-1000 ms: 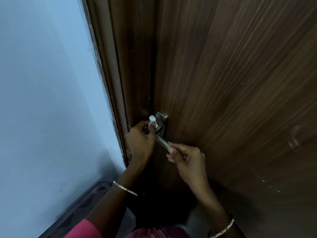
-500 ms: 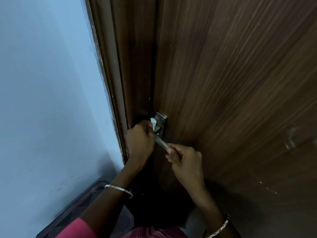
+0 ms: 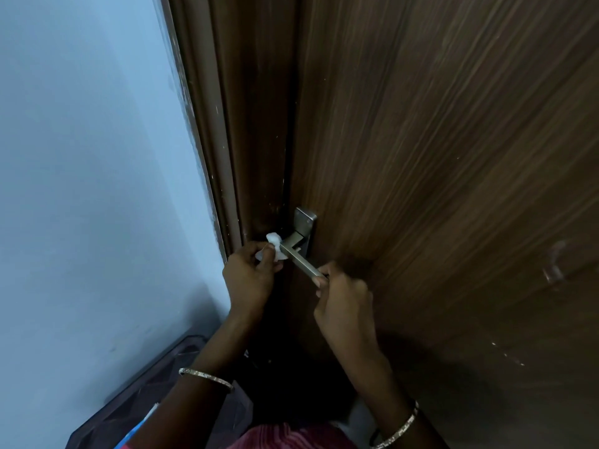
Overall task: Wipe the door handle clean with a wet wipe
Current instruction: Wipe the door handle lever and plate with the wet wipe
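Left fingers [image 3: 256, 251] curl in tight and pinch a crumpled white wet wipe [image 3: 274, 250]. The left hand [image 3: 248, 277] is low at the door edge, back of hand toward camera. The wipe touches the left side of the metal door handle [image 3: 301, 262], at the lever's inner end where it bends back toward the backplate [image 3: 305, 222]. Part of the wipe sticks up above the fingers, and part is tucked under the thumb.

Right hand [image 3: 343, 303] grips the free outer end of the lever. Its fingers are curled round the tip, and the tip itself is hidden inside the grip. The bare stretch of lever shows between the two hands, slanting down to the right. The hands are near each other but apart.

The handle is mounted on a dark wood-grain door [image 3: 437, 157], close to its left edge, beside the brown door frame [image 3: 227, 124]. A pale blue wall [image 3: 81, 157] is left of the frame. There is a thin bangle on the left wrist [image 3: 205, 379] and another on the right wrist [image 3: 400, 427]. A dark mat-like thing [image 3: 152, 393] lies on the floor lower left; cannot tell exactly what it is. Pink clothing [image 3: 291, 437] shows at the bottom edge.
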`<state>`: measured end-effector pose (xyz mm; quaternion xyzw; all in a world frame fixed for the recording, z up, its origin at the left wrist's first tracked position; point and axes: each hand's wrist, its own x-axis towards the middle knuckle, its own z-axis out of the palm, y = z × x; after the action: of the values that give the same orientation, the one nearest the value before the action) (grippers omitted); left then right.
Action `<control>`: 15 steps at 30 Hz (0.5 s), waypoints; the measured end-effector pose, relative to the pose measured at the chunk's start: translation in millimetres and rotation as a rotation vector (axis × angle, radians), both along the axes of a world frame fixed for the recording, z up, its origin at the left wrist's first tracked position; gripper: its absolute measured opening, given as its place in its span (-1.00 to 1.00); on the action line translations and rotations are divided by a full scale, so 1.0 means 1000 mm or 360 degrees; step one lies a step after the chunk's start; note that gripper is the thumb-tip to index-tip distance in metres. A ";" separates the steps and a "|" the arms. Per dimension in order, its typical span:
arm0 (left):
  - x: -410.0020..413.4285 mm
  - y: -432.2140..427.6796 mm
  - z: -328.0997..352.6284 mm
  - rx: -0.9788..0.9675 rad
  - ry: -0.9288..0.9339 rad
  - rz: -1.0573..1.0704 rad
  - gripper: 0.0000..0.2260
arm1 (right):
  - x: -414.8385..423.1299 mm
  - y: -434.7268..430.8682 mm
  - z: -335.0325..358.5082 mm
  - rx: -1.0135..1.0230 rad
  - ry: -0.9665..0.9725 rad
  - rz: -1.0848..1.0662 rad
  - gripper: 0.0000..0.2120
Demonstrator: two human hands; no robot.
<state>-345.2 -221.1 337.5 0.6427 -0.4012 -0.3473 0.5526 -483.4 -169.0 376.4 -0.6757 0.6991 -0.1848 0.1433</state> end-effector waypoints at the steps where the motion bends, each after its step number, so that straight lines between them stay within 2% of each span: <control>1: -0.002 0.000 -0.003 0.0036 0.0266 -0.0018 -0.87 | 0.000 0.000 0.000 0.0011 0.0007 0.0001 -0.77; 5: -0.015 -0.009 -0.006 0.0326 0.1348 -0.0259 -0.80 | 0.001 0.001 0.003 0.0023 -0.0011 -0.0005 -0.77; 7: -0.023 -0.012 -0.009 0.0409 0.1622 -0.0390 -0.78 | 0.000 0.001 0.005 0.0001 -0.0033 -0.0014 -0.82; 10: -0.026 -0.012 -0.014 0.0438 0.1851 -0.0421 -0.77 | 0.000 0.002 0.004 -0.0046 -0.0059 0.0006 -0.83; 15: -0.019 -0.003 -0.028 0.0384 0.1672 -0.0511 -0.79 | 0.000 0.001 0.002 -0.0021 -0.0107 0.0007 -0.78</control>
<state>-364.4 -224.4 309.8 0.3728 -0.1224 -0.7439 0.5410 -483.7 -168.1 378.0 -0.6716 0.6912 -0.2117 0.1625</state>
